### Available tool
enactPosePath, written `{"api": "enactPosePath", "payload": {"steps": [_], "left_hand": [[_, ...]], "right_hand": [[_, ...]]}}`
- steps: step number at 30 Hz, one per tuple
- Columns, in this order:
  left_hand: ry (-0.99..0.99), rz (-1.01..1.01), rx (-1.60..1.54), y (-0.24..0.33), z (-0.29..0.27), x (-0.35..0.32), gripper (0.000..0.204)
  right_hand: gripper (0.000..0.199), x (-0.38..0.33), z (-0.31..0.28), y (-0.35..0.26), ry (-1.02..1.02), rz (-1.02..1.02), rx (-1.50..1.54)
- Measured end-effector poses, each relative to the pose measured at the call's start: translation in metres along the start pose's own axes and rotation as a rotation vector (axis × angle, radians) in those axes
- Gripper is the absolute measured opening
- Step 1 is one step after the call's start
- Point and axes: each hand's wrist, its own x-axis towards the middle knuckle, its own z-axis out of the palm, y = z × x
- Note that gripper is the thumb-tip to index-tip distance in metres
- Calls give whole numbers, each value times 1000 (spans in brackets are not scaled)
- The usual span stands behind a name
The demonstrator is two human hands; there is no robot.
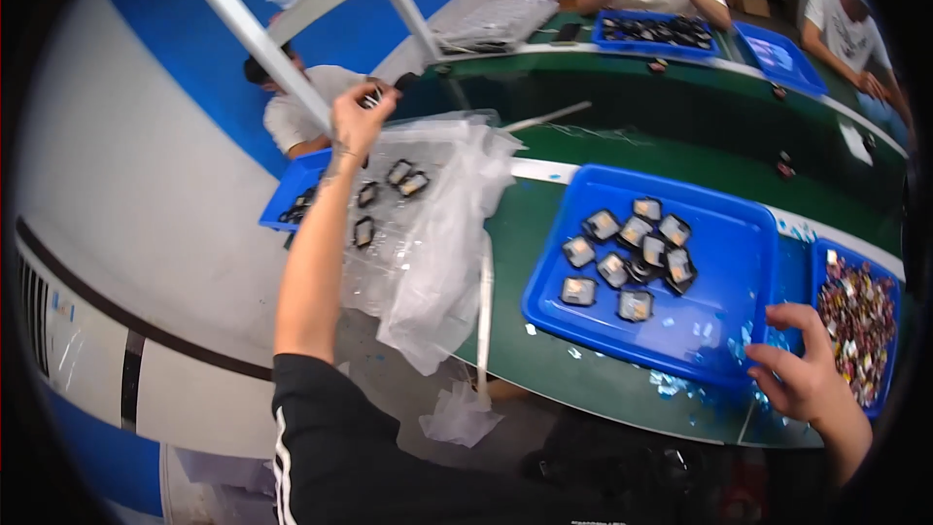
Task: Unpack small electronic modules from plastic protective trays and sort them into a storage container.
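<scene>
My left arm stretches out to the far left, and my left hand (358, 124) is closed on a small black part (373, 97) that the fingers partly hide. Beneath that forearm, several black-framed rectangular pieces (399, 173) lie on clear plastic sheeting (442, 233). My right hand (805, 369) hovers by the near right corner of a blue tray (537, 282), thumb and fingers apart, with nothing in it. Inside the tray, several black-rimmed pieces with pale rectangular centres (636, 305) are grouped toward the middle and left.
Right of the tray stands a blue bin (818, 258) full of small shiny multicoloured parts. Blue film scraps (671, 384) litter the green table (525, 224). Across it, two people sit near blue trays (622, 44); another person (301, 107) is at the left behind a white post (238, 24).
</scene>
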Motion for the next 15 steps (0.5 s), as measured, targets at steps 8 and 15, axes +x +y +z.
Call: {"api": "enactPosePath", "payload": {"steps": [8, 15], "left_hand": [[-446, 422, -330, 203, 158, -127, 40], [-486, 533, 13, 206, 196, -184, 36]], "right_hand": [[32, 8, 19, 0, -110, -79, 75], [42, -6, 17, -16, -212, -163, 59]]}}
